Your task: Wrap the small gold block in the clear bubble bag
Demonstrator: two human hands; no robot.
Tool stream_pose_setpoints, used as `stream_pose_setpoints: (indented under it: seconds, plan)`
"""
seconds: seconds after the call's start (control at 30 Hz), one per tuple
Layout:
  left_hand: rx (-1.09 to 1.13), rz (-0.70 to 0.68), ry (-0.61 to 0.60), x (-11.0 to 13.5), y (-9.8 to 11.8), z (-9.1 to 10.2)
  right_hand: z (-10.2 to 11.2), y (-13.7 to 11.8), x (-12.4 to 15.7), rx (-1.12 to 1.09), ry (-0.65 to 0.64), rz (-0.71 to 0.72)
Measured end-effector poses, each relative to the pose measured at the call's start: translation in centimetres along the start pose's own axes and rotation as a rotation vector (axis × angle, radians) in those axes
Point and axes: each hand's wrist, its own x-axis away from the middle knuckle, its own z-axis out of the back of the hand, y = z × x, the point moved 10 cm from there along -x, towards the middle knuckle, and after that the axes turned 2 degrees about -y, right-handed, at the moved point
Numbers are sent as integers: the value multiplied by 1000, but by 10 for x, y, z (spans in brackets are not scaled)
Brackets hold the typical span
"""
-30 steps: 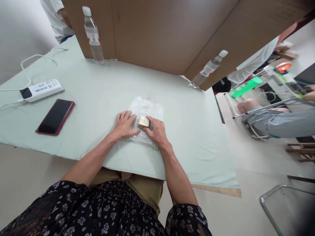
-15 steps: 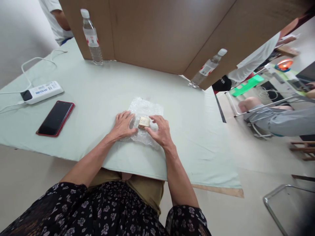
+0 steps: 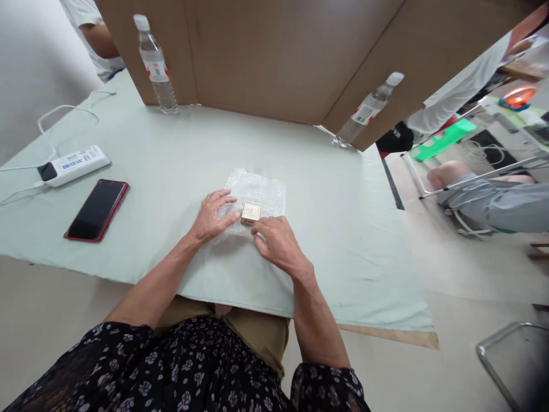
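Note:
A small gold box (image 3: 251,213) with a patterned top sits on a sheet of clear bubble wrap (image 3: 266,191) on the table. My left hand (image 3: 213,216) is at the box's left side, fingers spread, with the thumb tip close to the box and over the wrap. On the near right side, my right hand (image 3: 277,242) has its fingers curled in at the near edge of the bubble wrap, which it appears to pinch. Its fingertips are partly hidden, and they lie just beside the box's near right corner.
A phone in a red case (image 3: 96,210) and a white power strip (image 3: 75,165) with cables lie to the left. Two water bottles (image 3: 156,68) stand against the brown cardboard panel (image 3: 266,57) at the back. Other people sit beyond it, one in grey shorts (image 3: 484,197) at right.
My right hand has drawn back from the box toward me, its fingers going from spread to curled at the wrap's near edge. The left hand has shifted slightly, still spread. The box stays put.

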Motion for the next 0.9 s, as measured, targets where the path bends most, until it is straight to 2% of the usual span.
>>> stream_pose_setpoints:
  seconds: [0.1, 0.17, 0.23, 0.33, 0.43, 0.67, 0.9]
  plan:
    - [95, -101, -81, 3, 15, -4, 18, 19, 2, -91, 176, -100]
    - [95, -138, -138, 4, 20, -11, 23, 30, 4, -124, 261, -163]
    - [58, -143, -135, 3, 20, -16, 24, 36, 4, -154, 312, -190]
    - [24, -120, -56, 2, 19, -16, 16, 36, 1, -209, 274, -158]
    - [102, -97, -1, 2, 21, -13, 8, 34, -3, -217, 205, -127]
    - [311, 51, 44, 0, 14, -16, 16, 56, -1, -278, 418, -226]
    - [430, 83, 30, -6, 7, -22, -5, 66, -15, -465, 385, -200]
